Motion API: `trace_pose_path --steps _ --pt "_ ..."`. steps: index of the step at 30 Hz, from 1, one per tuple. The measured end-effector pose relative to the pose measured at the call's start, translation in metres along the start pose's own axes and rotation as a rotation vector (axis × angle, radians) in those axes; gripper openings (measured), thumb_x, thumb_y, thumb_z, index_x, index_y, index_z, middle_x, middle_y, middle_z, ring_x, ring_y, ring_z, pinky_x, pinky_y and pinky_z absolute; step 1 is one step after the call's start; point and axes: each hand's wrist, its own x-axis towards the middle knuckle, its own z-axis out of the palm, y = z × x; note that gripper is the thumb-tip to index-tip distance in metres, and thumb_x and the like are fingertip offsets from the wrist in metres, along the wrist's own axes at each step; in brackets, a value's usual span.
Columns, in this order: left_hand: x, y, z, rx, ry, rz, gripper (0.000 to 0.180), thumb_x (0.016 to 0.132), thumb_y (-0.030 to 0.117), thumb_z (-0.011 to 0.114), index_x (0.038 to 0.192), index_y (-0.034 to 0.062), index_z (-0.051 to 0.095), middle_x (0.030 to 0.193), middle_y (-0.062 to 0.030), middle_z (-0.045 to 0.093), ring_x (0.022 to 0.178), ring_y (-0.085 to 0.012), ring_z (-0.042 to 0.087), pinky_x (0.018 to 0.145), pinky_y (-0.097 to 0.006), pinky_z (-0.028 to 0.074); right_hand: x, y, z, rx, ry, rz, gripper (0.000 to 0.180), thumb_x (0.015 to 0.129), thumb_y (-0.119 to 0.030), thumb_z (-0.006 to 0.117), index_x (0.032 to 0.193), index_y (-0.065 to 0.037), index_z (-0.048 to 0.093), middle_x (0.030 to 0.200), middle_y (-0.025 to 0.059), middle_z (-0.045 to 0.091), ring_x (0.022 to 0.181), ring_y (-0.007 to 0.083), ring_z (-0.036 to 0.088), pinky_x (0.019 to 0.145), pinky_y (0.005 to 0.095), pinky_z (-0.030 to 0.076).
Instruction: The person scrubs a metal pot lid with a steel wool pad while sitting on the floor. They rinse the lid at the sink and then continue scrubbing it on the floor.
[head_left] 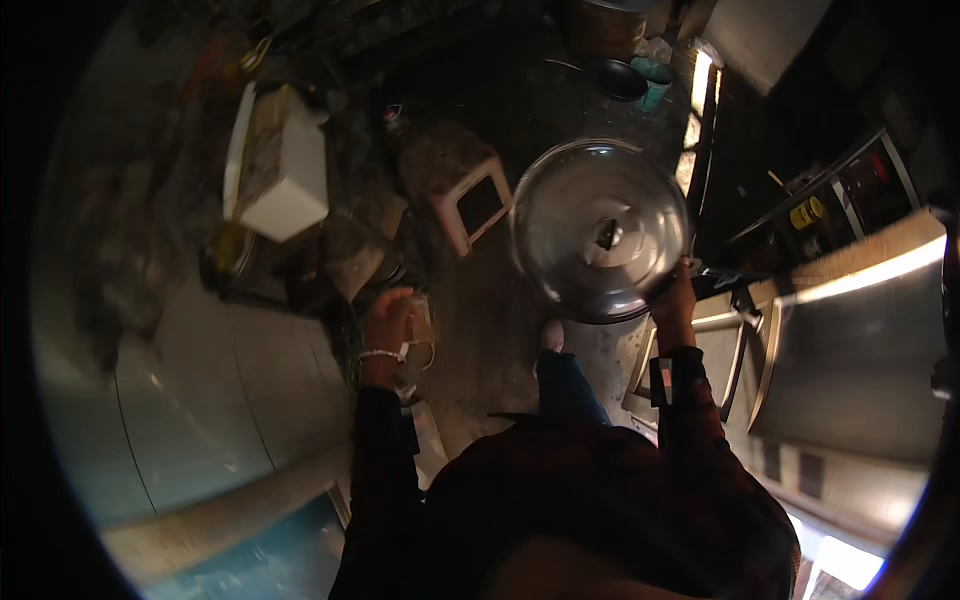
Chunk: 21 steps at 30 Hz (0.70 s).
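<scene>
Right hand (678, 296), fingers clamped on the lower right rim of a large round steel lid (600, 228) held out above the floor, and left hand (387, 318), fingers curled together and empty, raised beside it; beyond them stand a small stool (462, 182) and a white box (285, 172).
</scene>
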Motion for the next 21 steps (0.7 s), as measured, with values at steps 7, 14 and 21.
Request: trace_pose_path --steps 7,14,21 --pt "0.193 0.036 0.123 0.049 -0.178 0.196 0.045 0.096 0.029 0.063 0.133 0.0027 0.057 0.112 -0.0099 0.069 0.091 -0.0203 0.07 0.079 -0.033 0.055 0.205 -0.022 0.137 -0.157 0.031 0.264 0.035 0.101 -0.038 0.057 0.113 -0.005 0.063 0.103 0.0064 0.067 0.095 0.0218 0.064 0.087 0.038 0.053" --pt "0.432 0.163 0.221 -0.107 -0.179 0.092 0.037 0.102 0.023 0.053 0.136 0.0068 0.054 0.108 -0.0046 0.067 0.094 -0.0132 0.064 0.076 -0.031 0.05 0.402 -0.008 0.292 -0.135 -0.095 0.347 0.053 0.105 -0.043 0.044 0.142 -0.005 0.048 0.146 0.0099 0.051 0.132 0.0281 0.049 0.113 0.0468 0.037" --pt "0.657 0.333 0.323 -0.352 -0.112 0.036 0.027 0.103 0.024 0.051 0.118 0.0053 0.064 0.084 0.0047 0.061 0.07 -0.0028 0.049 0.067 -0.02 0.043 0.58 -0.077 0.407 -0.11 -0.056 0.223 0.057 0.104 -0.045 0.045 0.144 -0.005 0.045 0.15 0.0097 0.046 0.135 0.0292 0.045 0.116 0.0482 0.034"
